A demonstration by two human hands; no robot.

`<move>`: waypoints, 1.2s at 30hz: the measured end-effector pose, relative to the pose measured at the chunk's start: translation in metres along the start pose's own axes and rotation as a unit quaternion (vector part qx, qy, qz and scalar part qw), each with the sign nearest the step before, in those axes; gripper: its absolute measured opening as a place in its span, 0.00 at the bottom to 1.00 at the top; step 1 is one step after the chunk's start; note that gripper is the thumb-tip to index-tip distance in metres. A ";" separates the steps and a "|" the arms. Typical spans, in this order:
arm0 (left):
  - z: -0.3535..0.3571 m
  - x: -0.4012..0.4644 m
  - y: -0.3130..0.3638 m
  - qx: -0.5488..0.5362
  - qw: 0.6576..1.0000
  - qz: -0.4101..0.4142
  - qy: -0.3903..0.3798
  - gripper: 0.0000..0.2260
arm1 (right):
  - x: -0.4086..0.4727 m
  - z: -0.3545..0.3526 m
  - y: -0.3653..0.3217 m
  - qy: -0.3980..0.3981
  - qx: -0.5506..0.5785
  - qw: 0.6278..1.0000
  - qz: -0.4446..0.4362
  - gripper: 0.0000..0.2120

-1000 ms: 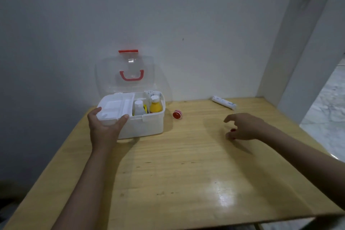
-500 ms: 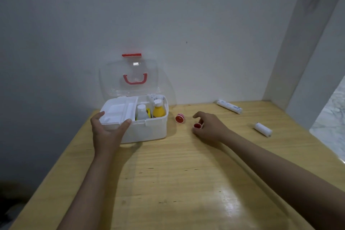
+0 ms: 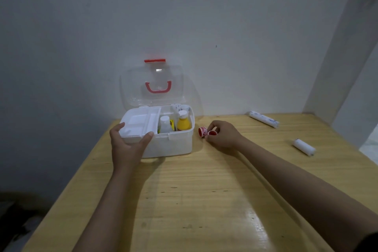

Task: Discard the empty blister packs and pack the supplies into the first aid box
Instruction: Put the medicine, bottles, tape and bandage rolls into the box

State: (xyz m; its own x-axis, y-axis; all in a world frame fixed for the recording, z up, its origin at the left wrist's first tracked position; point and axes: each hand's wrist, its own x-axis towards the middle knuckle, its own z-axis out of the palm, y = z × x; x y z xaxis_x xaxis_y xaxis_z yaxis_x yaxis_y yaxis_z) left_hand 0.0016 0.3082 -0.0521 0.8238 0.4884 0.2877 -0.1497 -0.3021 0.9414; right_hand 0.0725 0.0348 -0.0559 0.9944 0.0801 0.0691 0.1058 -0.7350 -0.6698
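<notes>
The white first aid box (image 3: 171,144) stands at the table's back left, its clear lid (image 3: 153,84) with red handle up against the wall. Inside are a white tray (image 3: 141,121), a white bottle (image 3: 165,124) and a yellow bottle (image 3: 183,122). My left hand (image 3: 127,143) grips the box's front left corner. My right hand (image 3: 223,134) pinches a small red round container (image 3: 212,133) on the table just right of the box. A second small red container (image 3: 202,131) lies touching it. Two white bandage rolls (image 3: 263,119) (image 3: 303,146) lie farther right.
The wooden table (image 3: 204,200) is pushed against a white wall, with a pillar at the right. Its right edge drops off near the shorter roll. A floor shows beyond at far right.
My right hand travelled left across the table with the small red container, from mid-right to beside the other red one by the box. My left hand stayed on the box.
</notes>
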 end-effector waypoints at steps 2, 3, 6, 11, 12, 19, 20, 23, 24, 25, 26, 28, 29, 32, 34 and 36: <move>0.000 -0.001 0.001 0.001 1.000 0.001 0.000 0.37 | 0.000 0.001 0.001 0.003 0.008 1.000 -0.006 0.05; 0.000 -0.001 0.002 0.001 1.000 0.001 -0.001 0.37 | 0.000 0.002 0.001 0.000 0.010 1.000 -0.005 0.06; 0.000 -0.002 0.003 0.002 1.000 0.003 -0.003 0.37 | 0.001 0.004 0.003 -0.016 -0.012 1.000 0.000 0.17; 0.000 -0.001 0.002 0.005 1.000 0.001 0.000 0.36 | 0.003 0.009 0.001 -0.027 -0.093 0.995 -0.026 0.33; 0.000 -0.001 0.002 0.004 1.000 0.001 0.000 0.36 | 0.004 0.010 0.001 -0.033 -0.113 0.993 -0.030 0.33; 0.000 0.001 -0.001 0.002 1.000 0.005 0.005 0.36 | 0.012 0.012 -0.002 0.007 -0.109 0.991 -0.080 0.15; 0.000 0.001 -0.001 0.003 1.000 0.004 0.004 0.36 | 0.012 0.011 -0.002 0.015 -0.109 0.990 -0.086 0.14; 0.000 0.002 -0.002 0.007 1.000 0.004 0.005 0.36 | 0.012 0.010 0.001 0.022 -0.107 0.990 -0.086 0.15; 0.000 0.002 -0.002 0.007 1.000 0.004 0.006 0.36 | 0.012 0.010 0.002 0.022 -0.105 0.990 -0.086 0.15; 0.000 0.002 -0.002 0.008 1.000 0.004 0.007 0.36 | 0.012 0.010 0.004 0.024 -0.102 0.991 -0.086 0.15; 0.000 0.002 -0.002 0.008 1.000 0.003 0.007 0.36 | 0.012 0.010 0.006 0.031 -0.097 0.991 -0.087 0.16; 0.000 0.001 -0.002 0.006 1.000 0.004 0.006 0.36 | 0.010 0.010 0.008 0.059 -0.083 0.991 -0.084 0.18; 0.000 0.001 -0.001 0.006 1.000 0.003 0.005 0.36 | 0.008 0.010 0.007 0.078 -0.075 0.991 -0.082 0.19; 0.000 0.001 -0.002 0.006 1.000 0.006 0.003 0.36 | 0.009 0.011 0.004 0.117 -0.074 0.987 -0.083 0.23; 0.000 0.001 -0.002 0.005 1.000 0.006 0.003 0.36 | 0.016 0.010 0.003 0.097 -0.080 0.990 -0.068 0.21; 0.000 0.001 -0.002 0.006 1.000 0.007 0.003 0.36 | 0.023 0.009 0.004 0.070 -0.076 0.994 -0.044 0.16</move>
State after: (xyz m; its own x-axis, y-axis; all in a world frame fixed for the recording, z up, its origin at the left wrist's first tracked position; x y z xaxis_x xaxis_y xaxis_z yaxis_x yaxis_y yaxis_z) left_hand 0.0025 0.3096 -0.0533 0.8183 0.4896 0.3012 -0.1538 -0.3183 0.9354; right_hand 0.0957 0.0404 -0.0636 0.9709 0.0608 0.2318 0.1799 -0.8237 -0.5376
